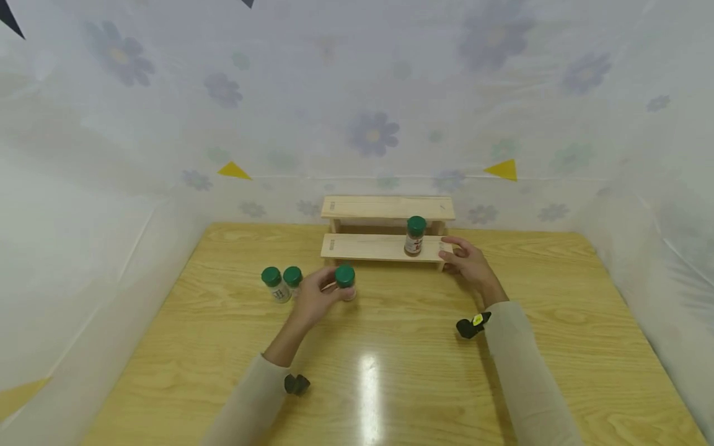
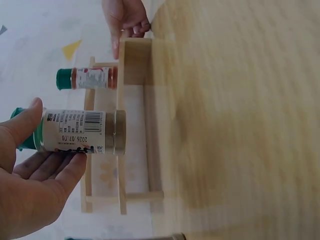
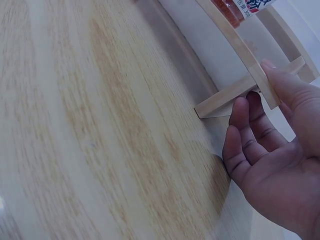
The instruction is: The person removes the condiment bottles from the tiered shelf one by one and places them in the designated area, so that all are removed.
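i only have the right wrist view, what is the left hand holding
Observer: The left hand holds a cylindrical green-lidded jar with a pale printed label.
Operator: any others on the yellowish wood-grain table
Observer: Yes, two more green-lidded cylindrical jars, to the left of that hand.
Operator: what caps the red-filled clear jar on the pale wooden two-step shelf
Observer: A green lid.

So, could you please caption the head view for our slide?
Left hand holds a green-capped cylindrical jar while the right hand grips a two-tier pale wooden shelf.
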Available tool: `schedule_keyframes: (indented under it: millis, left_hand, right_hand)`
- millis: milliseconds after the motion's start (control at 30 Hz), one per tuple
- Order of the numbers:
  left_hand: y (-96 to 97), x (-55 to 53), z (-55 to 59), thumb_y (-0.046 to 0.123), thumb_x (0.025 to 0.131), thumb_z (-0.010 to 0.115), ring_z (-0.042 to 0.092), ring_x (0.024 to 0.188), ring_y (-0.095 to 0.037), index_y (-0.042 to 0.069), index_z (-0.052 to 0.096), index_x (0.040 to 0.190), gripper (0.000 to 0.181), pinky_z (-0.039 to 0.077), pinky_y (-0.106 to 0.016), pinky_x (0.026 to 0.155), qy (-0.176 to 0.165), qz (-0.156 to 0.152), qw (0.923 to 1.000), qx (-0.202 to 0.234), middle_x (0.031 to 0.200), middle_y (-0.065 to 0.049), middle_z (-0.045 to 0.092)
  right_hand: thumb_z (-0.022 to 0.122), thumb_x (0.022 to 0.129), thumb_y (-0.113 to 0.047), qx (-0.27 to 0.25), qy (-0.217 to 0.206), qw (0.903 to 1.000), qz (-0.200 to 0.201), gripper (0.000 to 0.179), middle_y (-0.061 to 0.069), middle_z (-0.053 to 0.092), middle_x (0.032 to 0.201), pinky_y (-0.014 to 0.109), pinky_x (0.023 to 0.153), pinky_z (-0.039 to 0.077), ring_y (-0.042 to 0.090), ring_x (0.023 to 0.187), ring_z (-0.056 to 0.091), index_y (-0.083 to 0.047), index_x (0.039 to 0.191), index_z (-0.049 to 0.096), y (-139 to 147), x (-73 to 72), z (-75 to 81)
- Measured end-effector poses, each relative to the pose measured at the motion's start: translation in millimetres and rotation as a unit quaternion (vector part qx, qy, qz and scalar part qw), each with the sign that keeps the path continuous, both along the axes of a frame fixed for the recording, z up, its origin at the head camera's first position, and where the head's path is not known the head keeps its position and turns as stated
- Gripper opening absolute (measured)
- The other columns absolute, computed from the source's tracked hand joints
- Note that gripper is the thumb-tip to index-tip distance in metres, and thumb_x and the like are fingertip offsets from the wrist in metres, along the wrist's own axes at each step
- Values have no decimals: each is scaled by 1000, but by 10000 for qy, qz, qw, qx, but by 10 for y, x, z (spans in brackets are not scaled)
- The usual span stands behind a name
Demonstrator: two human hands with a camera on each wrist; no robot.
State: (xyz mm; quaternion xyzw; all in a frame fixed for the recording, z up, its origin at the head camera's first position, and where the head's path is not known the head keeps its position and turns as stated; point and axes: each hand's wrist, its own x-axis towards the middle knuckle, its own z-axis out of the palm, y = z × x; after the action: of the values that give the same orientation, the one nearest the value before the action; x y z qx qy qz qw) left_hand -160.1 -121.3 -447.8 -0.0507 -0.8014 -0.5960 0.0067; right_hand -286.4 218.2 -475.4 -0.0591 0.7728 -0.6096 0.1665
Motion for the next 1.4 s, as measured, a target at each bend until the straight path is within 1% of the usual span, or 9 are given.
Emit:
schedule_keyframes:
  millis: [100, 233, 467, 633, 867, 1000, 1100, 1200, 1400]
  left_hand:
    - [-139, 83, -73, 22, 81, 76, 56, 122, -25, 13, 62, 120, 42, 48, -37, 102, -16, -123, 9999, -63, 122, -7, 63]
    - [-302, 167, -154, 21, 81, 76, 55, 123, -28, 10, 62, 120, 43, 47, -40, 103, 62, -228, 9997, -91, 121, -10, 63]
    - [-505, 316, -248, 17, 80, 76, 56, 121, -30, 9, 63, 116, 40, 48, -37, 102, -56, -202, 9998, 8, 119, -11, 64]
    - [-659, 396, -284, 16, 80, 76, 57, 120, -31, 9, 62, 120, 43, 49, -36, 101, -94, -165, 9998, -61, 123, -12, 62]
    - [-843, 457, -303, 17, 81, 75, 56, 122, -33, 8, 60, 124, 46, 47, -44, 103, -218, 114, 9993, -294, 129, -13, 60]
    - [-897, 469, -311, 17, 82, 74, 53, 125, -33, 8, 58, 126, 48, 45, -48, 104, -217, 179, 9992, -283, 132, -14, 58]
    - [-930, 465, -341, 18, 82, 74, 52, 126, -34, 8, 57, 128, 49, 44, -49, 104, -238, 241, 9991, -254, 135, -14, 56]
    - [-963, 461, -371, 20, 82, 74, 51, 127, -34, 8, 56, 128, 51, 44, -49, 105, -301, 322, 9988, -230, 136, -15, 55]
    - [-1016, 451, -394, 17, 83, 73, 50, 128, -35, 6, 55, 129, 50, 42, -49, 106, -299, 231, 9992, -158, 137, -16, 53]
  right_hand:
    - [61, 94, -25, -5, -28, 10000, -28, 58, -1, 62, 95, 42, 86, 55, 18, 86, 66, -11, 145, 37, -2, -2, -1]
    - [61, 94, -25, -11, -30, 10000, -35, 59, -1, 62, 94, 39, 83, 56, 15, 84, 65, -11, 145, 37, 15, -34, -35]
    - [63, 91, -35, 19, 102, 9999, -18, 62, -9, 62, 93, 30, 78, 57, 11, 82, 65, -17, 145, 39, 66, -115, -220]
    - [63, 90, -39, 47, 205, 9998, -26, 63, -7, 61, 95, 29, 77, 57, 12, 83, 64, -19, 145, 39, 84, -121, -268]
    - [62, 92, -33, -47, 43, 10000, -15, 62, 1, 61, 97, 33, 79, 57, 15, 83, 64, -15, 145, 37, 52, -93, -174]
    - [61, 94, -27, -60, -12, 10000, 16, 60, 8, 61, 98, 36, 80, 56, 16, 82, 64, -10, 146, 35, 16, -41, -70]
    - [60, 94, -26, -78, -51, 10000, 9, 60, 8, 61, 97, 36, 80, 57, 16, 81, 65, -9, 146, 35, -4, -9, -26]
    - [61, 94, -26, -128, -48, 9999, 4, 60, 7, 62, 96, 35, 79, 57, 15, 80, 64, -9, 146, 35, -5, -16, -47]
    - [62, 92, -32, -150, 107, 9998, -43, 60, 2, 63, 93, 31, 75, 57, 13, 78, 64, -14, 144, 38, 42, -94, -200]
